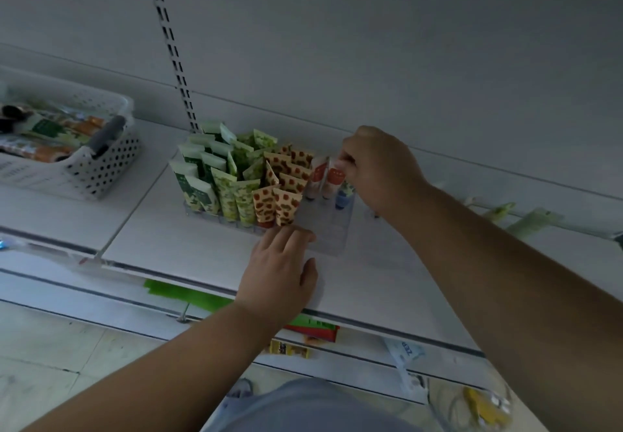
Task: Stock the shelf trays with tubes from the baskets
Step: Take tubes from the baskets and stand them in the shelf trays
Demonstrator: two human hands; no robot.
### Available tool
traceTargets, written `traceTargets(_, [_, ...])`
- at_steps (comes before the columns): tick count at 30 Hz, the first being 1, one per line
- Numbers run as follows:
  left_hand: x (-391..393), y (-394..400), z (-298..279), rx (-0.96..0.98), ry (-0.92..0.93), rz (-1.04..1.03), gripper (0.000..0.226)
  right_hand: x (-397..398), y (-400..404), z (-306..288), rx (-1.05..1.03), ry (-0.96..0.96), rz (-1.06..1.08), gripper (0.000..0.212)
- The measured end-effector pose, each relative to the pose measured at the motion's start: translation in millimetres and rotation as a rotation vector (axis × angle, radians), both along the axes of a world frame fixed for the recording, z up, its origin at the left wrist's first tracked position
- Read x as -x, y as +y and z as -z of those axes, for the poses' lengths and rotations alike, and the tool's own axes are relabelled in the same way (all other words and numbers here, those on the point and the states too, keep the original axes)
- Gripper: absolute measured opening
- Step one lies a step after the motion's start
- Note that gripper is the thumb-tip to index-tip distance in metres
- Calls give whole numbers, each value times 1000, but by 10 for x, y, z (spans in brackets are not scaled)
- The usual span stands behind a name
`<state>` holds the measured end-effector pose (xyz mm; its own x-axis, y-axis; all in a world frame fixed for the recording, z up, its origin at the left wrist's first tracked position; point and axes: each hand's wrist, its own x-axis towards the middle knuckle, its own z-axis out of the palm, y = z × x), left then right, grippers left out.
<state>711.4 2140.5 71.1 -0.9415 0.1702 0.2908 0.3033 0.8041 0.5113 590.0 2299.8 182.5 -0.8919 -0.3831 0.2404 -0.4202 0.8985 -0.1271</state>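
Observation:
A clear shelf tray point(332, 234) stands on the white shelf point(188, 249), filled with upright tubes: dark green point(197, 183), light green floral point(236, 195), orange spotted point(279, 205). At its right end stand two red-and-white tubes point(318, 175) and a blue tube point(342, 197). My right hand point(377, 168) pinches the top of the rightmost red-and-white tube point(335, 177), which stands in the tray. Fingers spread, my left hand point(279, 269) rests flat against the tray's front edge. A white perforated basket point(101, 161) at the left holds more tubes point(50, 128).
The shelf's back panel has a slotted upright point(172, 50). Pegs with pale green tags point(526, 219) stick out at the right. Below the shelf lie green, red and yellow packages point(310, 330) and a yellow object point(482, 404) on the floor.

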Motion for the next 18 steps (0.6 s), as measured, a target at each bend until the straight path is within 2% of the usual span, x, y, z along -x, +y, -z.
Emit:
traceTargets(6, [18, 47, -45, -6, -18, -44, 31, 12, -25, 19, -69, 12, -8, 6])
traceTargets(11, [-15, 33, -94, -82, -17, -76, 25, -174, 23, -96, 28, 52, -51, 25])
traceTargets(15, [-151, -83, -166, -162, 17, -126, 20, -437, -86, -165, 99, 49, -122, 22])
traceTargets(18, [-316, -350, -268, -122, 30, -166, 23, -620, -372, -221, 174, 25, -202, 26])
